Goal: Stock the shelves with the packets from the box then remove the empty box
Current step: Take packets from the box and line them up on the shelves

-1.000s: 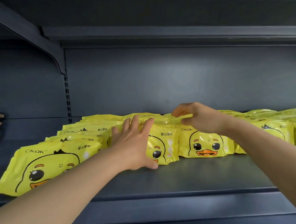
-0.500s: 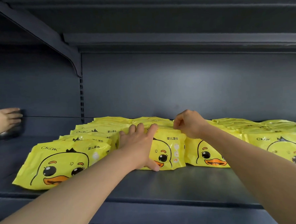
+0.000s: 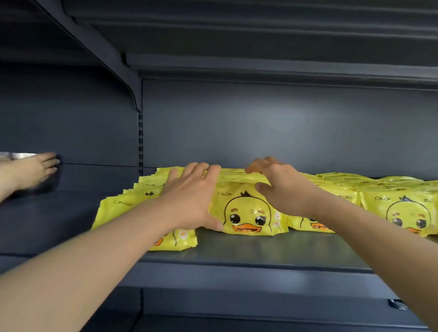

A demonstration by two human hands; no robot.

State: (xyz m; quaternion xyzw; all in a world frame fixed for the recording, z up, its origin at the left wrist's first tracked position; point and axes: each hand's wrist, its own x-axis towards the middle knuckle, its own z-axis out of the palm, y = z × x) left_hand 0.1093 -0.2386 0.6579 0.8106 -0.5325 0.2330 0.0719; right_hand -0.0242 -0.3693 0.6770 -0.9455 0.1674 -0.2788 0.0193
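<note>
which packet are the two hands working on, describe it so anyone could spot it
On the dark grey shelf, a row of yellow duck-face packets runs left to right. It is the packet standing between the left hand and right hand: the only one whose whole duck face shows, orange beak included.

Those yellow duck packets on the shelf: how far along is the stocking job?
Several rows of yellow packets already stand on the shelf. In hand: the left hand presses flat against the middle row while the right hand curls over its top, squaring it up. The box is out of view, so what remains cannot be told.
</note>
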